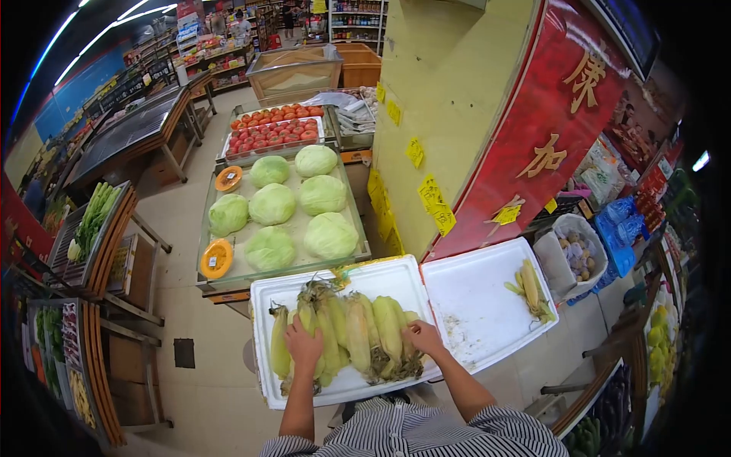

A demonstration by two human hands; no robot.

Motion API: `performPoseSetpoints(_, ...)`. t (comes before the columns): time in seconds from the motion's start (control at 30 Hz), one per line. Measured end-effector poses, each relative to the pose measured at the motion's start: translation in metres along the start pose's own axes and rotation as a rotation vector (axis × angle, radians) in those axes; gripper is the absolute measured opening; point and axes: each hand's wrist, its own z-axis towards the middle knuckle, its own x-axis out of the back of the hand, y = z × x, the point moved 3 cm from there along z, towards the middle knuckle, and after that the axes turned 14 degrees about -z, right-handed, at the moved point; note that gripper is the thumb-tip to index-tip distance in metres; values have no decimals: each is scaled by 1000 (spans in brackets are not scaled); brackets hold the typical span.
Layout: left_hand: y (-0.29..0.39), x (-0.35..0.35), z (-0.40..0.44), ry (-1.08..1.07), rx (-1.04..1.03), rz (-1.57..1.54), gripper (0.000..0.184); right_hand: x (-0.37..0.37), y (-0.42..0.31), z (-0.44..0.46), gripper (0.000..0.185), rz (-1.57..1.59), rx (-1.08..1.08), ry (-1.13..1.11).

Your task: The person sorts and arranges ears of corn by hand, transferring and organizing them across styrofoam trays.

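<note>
Several husked ears of corn (pixel 358 327) lie side by side in a white foam tray (pixel 263 305), their dark silks at the ends. My left hand (pixel 303 346) is over the ears at the left side, its fingers curled on an ear of corn (pixel 306 311). A further ear (pixel 279 352) lies left of that hand. At the row's right end, my right hand (pixel 424 337) has its fingers round the edge of another ear of corn (pixel 410 349); its fingertips are partly hidden. A second foam tray (pixel 472 297) adjoins on the right, with a few pieces of corn (pixel 527 289) inside.
Beyond the tray stands a bin of cabbages (pixel 272 204) with cut orange pieces (pixel 216 258) and tomatoes (pixel 272 137) behind. A yellow pillar (pixel 449 91) rises at the back right. Beside the second tray is a white bin of potatoes (pixel 576 257). Vegetable racks (pixel 99 365) line the left.
</note>
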Motion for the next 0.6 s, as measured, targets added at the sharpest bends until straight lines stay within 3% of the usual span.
performPoseSetpoints(0.1, -3, -2, -3, 10, -14, 19, 74, 16, 83, 22, 23, 183, -165, 164)
performPoseSetpoints(0.13, -2, -1, -3, 12, -18, 14, 74, 30, 110, 25, 24, 316, -232, 199)
performPoseSetpoints(0.2, 3, 0, -1, 4, -5, 5, 74, 67, 156, 26, 24, 80, -228, 444)
performPoseSetpoints(0.3, 15, 3, -9, -9, 16, 58, 74, 102, 246, 17, 28, -113, -281, 617)
performPoseSetpoints(0.47, 67, -16, -50, 103, -56, 213, 77, 135, 333, -19, 56, -417, -449, 565)
performPoseSetpoints(0.57, 114, -51, -74, 135, -226, 256, 77, 150, 328, -43, 67, -444, -679, 300)
performPoseSetpoints(0.6, 135, -66, -83, 100, -302, 192, 76, 147, 328, -47, 68, -509, -641, 243)
